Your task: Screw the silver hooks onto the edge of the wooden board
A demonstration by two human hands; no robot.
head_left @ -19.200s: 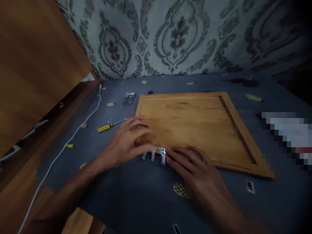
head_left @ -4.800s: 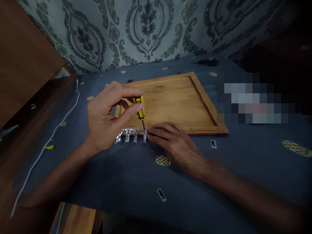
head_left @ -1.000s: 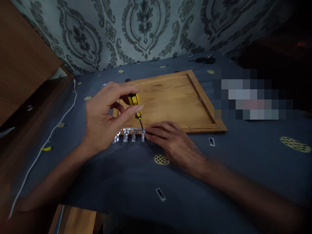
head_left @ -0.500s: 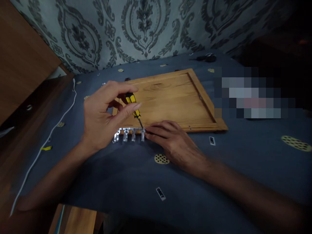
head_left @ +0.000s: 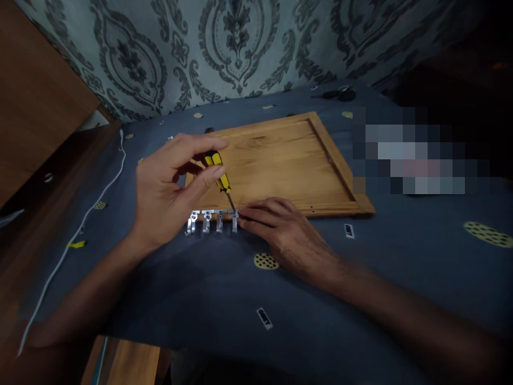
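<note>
My left hand (head_left: pixel 166 187) is closed around the yellow-and-black handle of a screwdriver (head_left: pixel 218 172), thumb on one side and fingers on the other. The screwdriver leans to the left, its tip down at the right-hand visible hook of a metal hook rail (head_left: pixel 207 215). This silver rail, with several hooks, lies along the near edge of a framed wooden board (head_left: pixel 272 166). Pressed together, the fingers of my right hand (head_left: pixel 294 235) hold the rail's right part against the board's edge. Their tips hide the rail there, and a screw under the screwdriver tip cannot be made out.
Beneath everything is a dark blue patterned cloth (head_left: pixel 304 331). A black object (head_left: pixel 339 94) lies at the back right, beyond the board. A white cable (head_left: pixel 86 220) runs along the left side. Patterned fabric (head_left: pixel 236 48) stands behind; a blurred patch covers the right.
The screwdriver handle has turned slightly, and my left thumb has slid a little to the left and up along it. My right hand, the rail and the board stay in place.
</note>
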